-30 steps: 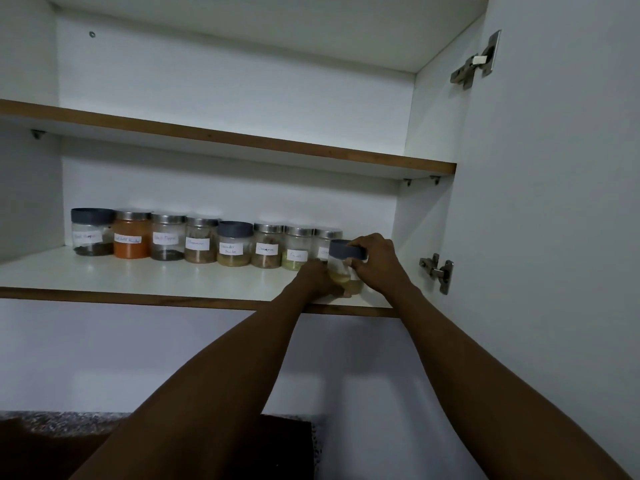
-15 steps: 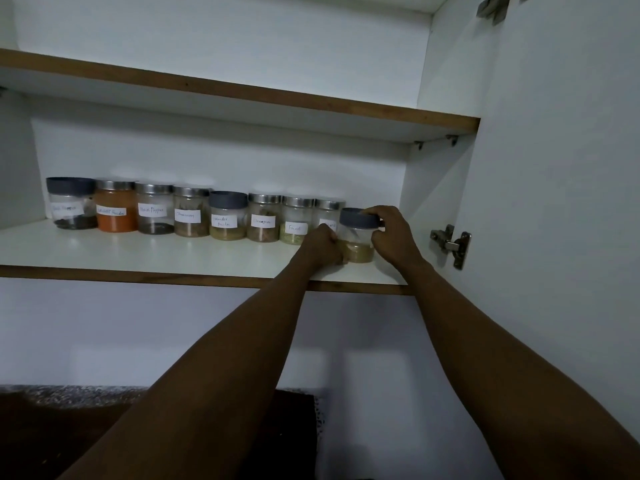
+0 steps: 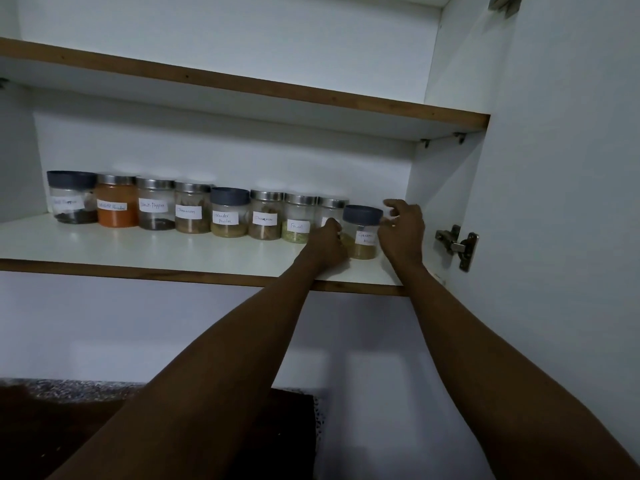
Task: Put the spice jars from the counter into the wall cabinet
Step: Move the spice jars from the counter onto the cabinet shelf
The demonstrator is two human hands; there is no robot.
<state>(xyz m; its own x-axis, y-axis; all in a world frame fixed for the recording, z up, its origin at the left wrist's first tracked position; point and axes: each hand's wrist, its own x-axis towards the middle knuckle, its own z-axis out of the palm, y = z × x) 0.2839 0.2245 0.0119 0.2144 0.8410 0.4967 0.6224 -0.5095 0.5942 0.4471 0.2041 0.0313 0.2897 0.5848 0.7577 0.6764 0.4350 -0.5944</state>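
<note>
Reaching up from below, both arms stretch over the dark surface (image 3: 104, 427) toward the lower shelf (image 3: 138, 249) of the wall cabinet (image 3: 446, 188). The left hand (image 3: 327, 245) touches the left side of the last jar (image 3: 362, 233) — whether its fingers curl round the glass, I cannot tell. The right hand (image 3: 403, 228) is just beside the jar's blue lid, fingers spread and loose, holding nothing. Behind, eight more jars (image 3: 194, 211) stand in a row — each with a white label.

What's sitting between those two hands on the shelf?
In the head view, a dark-lidded spice jar stands between the left hand and right hand.
</note>
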